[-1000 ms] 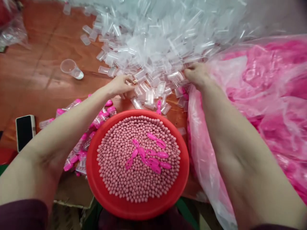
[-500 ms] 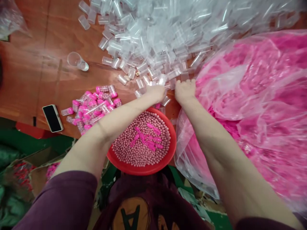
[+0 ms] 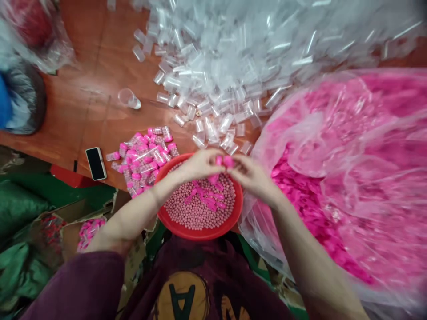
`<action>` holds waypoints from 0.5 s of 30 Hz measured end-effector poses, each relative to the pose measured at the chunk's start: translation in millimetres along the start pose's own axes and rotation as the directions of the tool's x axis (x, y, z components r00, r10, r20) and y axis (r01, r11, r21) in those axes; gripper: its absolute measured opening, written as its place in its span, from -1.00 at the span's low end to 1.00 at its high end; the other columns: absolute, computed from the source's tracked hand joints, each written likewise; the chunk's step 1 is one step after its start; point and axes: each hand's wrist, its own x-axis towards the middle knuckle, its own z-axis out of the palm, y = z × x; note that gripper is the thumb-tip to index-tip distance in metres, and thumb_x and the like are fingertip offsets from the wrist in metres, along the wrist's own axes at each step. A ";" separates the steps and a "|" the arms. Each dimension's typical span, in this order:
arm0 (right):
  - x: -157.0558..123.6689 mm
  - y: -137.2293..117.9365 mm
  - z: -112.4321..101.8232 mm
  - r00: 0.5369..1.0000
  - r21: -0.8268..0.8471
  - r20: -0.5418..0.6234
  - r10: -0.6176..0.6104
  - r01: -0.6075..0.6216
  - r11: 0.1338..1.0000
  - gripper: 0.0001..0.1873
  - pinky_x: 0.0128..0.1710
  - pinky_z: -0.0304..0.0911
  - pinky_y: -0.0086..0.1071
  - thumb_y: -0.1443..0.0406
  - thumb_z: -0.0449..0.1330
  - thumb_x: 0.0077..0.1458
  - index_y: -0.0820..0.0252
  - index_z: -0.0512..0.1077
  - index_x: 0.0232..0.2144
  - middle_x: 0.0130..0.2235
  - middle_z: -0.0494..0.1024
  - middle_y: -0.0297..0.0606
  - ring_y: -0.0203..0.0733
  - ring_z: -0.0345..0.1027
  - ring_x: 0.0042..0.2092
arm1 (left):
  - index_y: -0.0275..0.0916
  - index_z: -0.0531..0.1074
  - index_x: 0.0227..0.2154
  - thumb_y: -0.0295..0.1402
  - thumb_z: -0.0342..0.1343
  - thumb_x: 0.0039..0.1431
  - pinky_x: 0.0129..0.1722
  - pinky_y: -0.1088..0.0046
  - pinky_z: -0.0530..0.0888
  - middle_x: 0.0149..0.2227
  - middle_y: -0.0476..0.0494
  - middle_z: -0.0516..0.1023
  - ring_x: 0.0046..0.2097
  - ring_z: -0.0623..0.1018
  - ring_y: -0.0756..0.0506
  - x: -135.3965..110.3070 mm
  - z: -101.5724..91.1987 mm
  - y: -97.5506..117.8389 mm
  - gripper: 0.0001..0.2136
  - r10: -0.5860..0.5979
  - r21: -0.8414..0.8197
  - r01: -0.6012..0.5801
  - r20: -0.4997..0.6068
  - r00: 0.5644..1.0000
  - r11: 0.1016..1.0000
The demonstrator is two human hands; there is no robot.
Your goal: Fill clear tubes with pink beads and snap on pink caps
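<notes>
My left hand (image 3: 202, 165) and my right hand (image 3: 251, 177) meet above the far side of a red bowl (image 3: 237, 208). The fingers of both are closed in a pinch around small bright pink plastic pieces (image 3: 228, 161), blurred and partly covered by the fingertips. Whether a clear tube is among them I cannot make out. The bowl holds many small pink beads (image 3: 196, 218), and several long pink plastic pieces (image 3: 210, 202) lie on top of these. Just beyond my hands are loose clear plastic tubes (image 3: 227, 123).
A big heap of clear tubes (image 3: 213, 66) covers the back of the wooden table (image 3: 100, 106). Bead-filled tubes with pink caps (image 3: 140, 155) lie left of the bowl, near a phone (image 3: 95, 164) and a clear cup (image 3: 126, 98). At right bulges a clear bag of pink pieces (image 3: 307, 209).
Both hands have come back from the near edge of the tube heap to above the bowl and closer together. Pink pieces now show between the fingers. The camera view has shifted left.
</notes>
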 end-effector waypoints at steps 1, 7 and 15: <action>-15.4 -1.7 7.1 0.999 0.007 0.038 0.022 -0.022 1.000 -0.62 0.06 0.62 -0.01 0.03 0.39 0.31 0.04 0.65 0.07 -0.04 0.75 -0.13 0.05 0.67 -0.05 | -0.22 0.70 0.06 -0.25 0.42 0.29 -0.30 0.46 0.50 -0.24 -0.07 0.73 -0.29 0.62 -0.04 -18.9 2.6 -2.4 -0.68 0.010 -0.013 -0.009 0.094 0.996 1.000; 2.0 24.7 24.6 0.949 0.006 -0.246 0.198 -0.202 0.979 -0.49 0.10 0.68 0.07 -0.08 0.15 0.33 0.11 0.62 0.05 0.00 0.79 0.02 0.15 0.76 -0.01 | -0.27 0.66 0.15 -0.22 0.24 0.46 0.15 0.28 0.64 0.03 -0.26 0.78 0.06 0.74 -0.19 18.0 -36.7 -46.1 -0.66 -0.099 0.131 0.178 -0.465 0.880 0.975; 210.2 -39.7 -101.5 0.893 -0.278 -0.448 -0.051 -0.084 0.957 -0.44 0.44 0.42 0.20 0.02 0.43 0.20 0.18 0.60 0.14 0.29 0.61 0.18 0.24 0.57 0.30 | -0.33 0.64 0.06 -0.30 0.16 0.45 0.42 0.13 0.49 0.19 -0.47 0.66 0.32 0.63 -0.36 113.3 -101.0 -40.7 -0.71 -0.032 0.275 0.265 -0.635 0.772 0.924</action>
